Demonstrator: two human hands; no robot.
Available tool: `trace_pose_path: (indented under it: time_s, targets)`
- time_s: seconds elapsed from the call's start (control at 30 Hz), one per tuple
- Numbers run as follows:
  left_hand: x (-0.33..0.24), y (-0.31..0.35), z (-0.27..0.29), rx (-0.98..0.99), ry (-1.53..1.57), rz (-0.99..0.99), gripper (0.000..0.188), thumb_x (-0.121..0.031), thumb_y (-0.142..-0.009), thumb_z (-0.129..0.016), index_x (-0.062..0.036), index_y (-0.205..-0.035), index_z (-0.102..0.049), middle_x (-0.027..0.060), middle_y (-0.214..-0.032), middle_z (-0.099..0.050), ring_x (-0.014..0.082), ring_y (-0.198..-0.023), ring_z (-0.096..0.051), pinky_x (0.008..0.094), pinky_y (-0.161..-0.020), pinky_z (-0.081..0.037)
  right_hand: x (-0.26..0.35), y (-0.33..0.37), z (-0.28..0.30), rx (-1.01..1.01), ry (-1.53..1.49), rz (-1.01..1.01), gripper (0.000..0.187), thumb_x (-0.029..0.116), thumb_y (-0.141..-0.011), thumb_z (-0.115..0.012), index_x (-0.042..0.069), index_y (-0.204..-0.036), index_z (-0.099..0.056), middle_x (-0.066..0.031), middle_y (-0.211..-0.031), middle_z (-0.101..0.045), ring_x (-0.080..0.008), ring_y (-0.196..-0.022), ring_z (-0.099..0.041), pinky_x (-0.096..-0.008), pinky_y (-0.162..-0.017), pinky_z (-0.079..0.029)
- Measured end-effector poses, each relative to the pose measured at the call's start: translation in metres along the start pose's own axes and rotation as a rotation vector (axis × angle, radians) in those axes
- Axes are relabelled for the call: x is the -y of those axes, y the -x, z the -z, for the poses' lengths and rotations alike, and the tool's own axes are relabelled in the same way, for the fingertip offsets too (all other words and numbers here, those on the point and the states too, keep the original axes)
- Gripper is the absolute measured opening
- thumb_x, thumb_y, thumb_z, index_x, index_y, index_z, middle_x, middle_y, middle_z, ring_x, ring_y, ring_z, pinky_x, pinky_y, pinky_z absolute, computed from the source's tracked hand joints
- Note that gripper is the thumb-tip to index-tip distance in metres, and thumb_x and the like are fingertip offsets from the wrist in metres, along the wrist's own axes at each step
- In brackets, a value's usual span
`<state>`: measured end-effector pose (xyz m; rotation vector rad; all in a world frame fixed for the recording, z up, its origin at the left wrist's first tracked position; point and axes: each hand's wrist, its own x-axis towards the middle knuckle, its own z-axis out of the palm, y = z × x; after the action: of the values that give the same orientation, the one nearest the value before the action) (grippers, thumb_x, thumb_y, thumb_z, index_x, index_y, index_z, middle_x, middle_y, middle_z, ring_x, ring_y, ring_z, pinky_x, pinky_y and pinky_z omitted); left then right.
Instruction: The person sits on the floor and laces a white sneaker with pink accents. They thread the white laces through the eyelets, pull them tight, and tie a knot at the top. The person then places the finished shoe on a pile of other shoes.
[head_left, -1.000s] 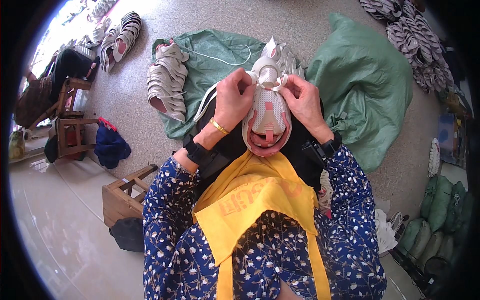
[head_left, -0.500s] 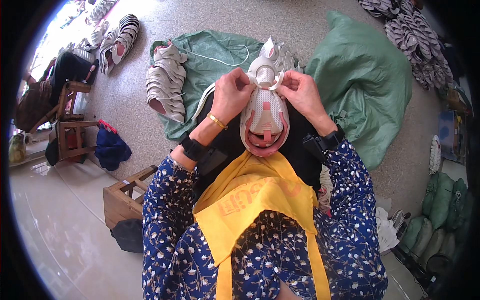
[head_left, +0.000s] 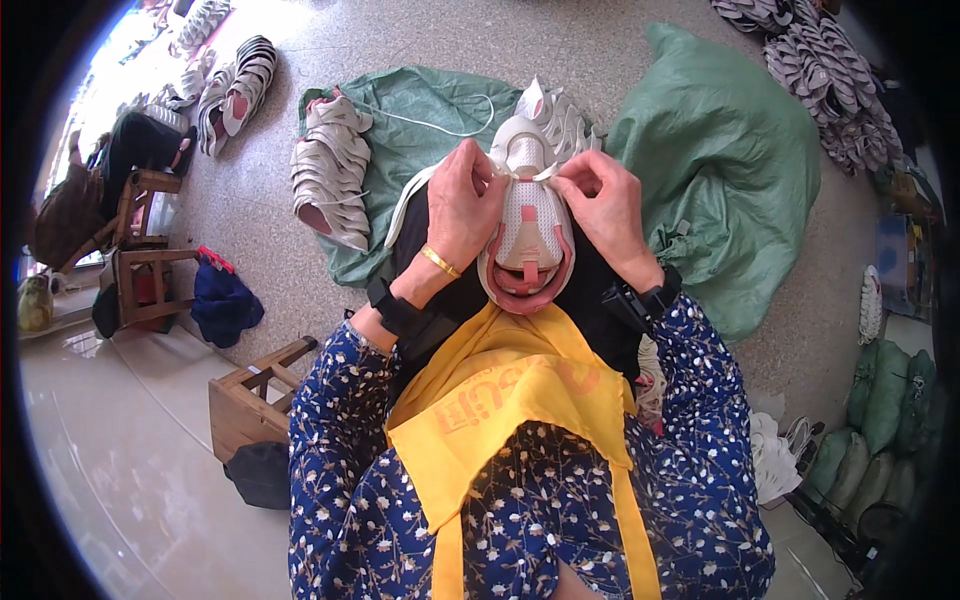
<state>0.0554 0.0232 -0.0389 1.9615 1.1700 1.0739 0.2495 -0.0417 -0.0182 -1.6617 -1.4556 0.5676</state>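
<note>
A white and pink shoe upper (head_left: 527, 245) rests on my lap, its pink-lined opening toward me and its toe pointing away. A white shoelace (head_left: 545, 174) crosses its front part. My left hand (head_left: 462, 208) pinches the lace on the left side, my right hand (head_left: 604, 205) on the right, both with fingers closed. The lace looks drawn fairly flat across the upper; the fingertips partly hide its ends. Another length of white lace (head_left: 408, 203) trails beside my left hand. A yellow apron (head_left: 500, 395) covers my lap below the upper.
Stacked white uppers (head_left: 332, 170) lie on a flat green sack (head_left: 420, 100); more (head_left: 565, 125) sit beyond the toe. A bulging green sack (head_left: 715, 180) lies right. Wooden stools (head_left: 235, 420) stand left. Piles of uppers (head_left: 825, 85) lie far right.
The lace loops that stood up between my hands have been pulled flatter against the upper. My right hand has moved slightly outward and down, and my left hand has shifted a little.
</note>
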Motion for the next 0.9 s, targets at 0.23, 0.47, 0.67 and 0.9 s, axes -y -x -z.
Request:
trace_pose_path:
  time_s: [0.23, 0.47, 0.67, 0.9]
  targets:
    - [-0.006, 0.004, 0.001, 0.015, 0.065, 0.003, 0.021, -0.003, -0.082, -0.075, -0.001, -0.087, -0.055, 0.0081, -0.074, -0.056, 0.0179, -0.06, -0.056, 0.0315, -0.057, -0.047, 0.008, 0.008, 0.005, 0.069, 0.06, 0.135, 0.031, 0.016, -0.081, -0.083, -0.003, -0.103, -0.071, -0.0164, -0.093, -0.07, -0.0261, -0.077, -0.073, -0.0349, -0.069, -0.058]
    - [-0.02, 0.005, 0.003, 0.051, -0.05, -0.123, 0.023, -0.008, -0.079, -0.078, -0.0025, -0.087, -0.057, 0.0098, -0.075, -0.055, 0.0243, -0.065, -0.055, 0.0371, -0.06, -0.046, 0.022, 0.005, 0.008, 0.205, 0.326, 0.192, 0.027, 0.008, -0.084, -0.072, -0.004, -0.107, -0.068, -0.0219, -0.095, -0.067, -0.0381, -0.083, -0.069, -0.0445, -0.076, -0.057]
    - [-0.025, -0.003, -0.011, 0.126, -0.083, -0.155, 0.022, -0.013, -0.079, -0.076, -0.0039, -0.088, -0.057, 0.0131, -0.08, -0.06, 0.0348, -0.074, -0.061, 0.0451, -0.066, -0.049, 0.027, 0.0, 0.0, 0.206, 0.438, 0.216, 0.017, 0.005, -0.081, -0.064, -0.003, -0.095, -0.058, -0.0255, -0.091, -0.064, -0.0454, -0.088, -0.066, -0.0529, -0.08, -0.054]
    - [-0.024, -0.004, -0.021, 0.235, -0.15, -0.162, 0.02, -0.012, -0.081, -0.072, -0.0051, -0.091, -0.057, 0.014, -0.086, -0.061, 0.0379, -0.085, -0.064, 0.0473, -0.073, -0.051, 0.01, -0.007, 0.001, 0.168, 0.368, 0.198, 0.018, 0.005, -0.079, -0.064, -0.005, -0.094, -0.067, -0.0264, -0.092, -0.069, -0.045, -0.093, -0.067, -0.0527, -0.082, -0.054]
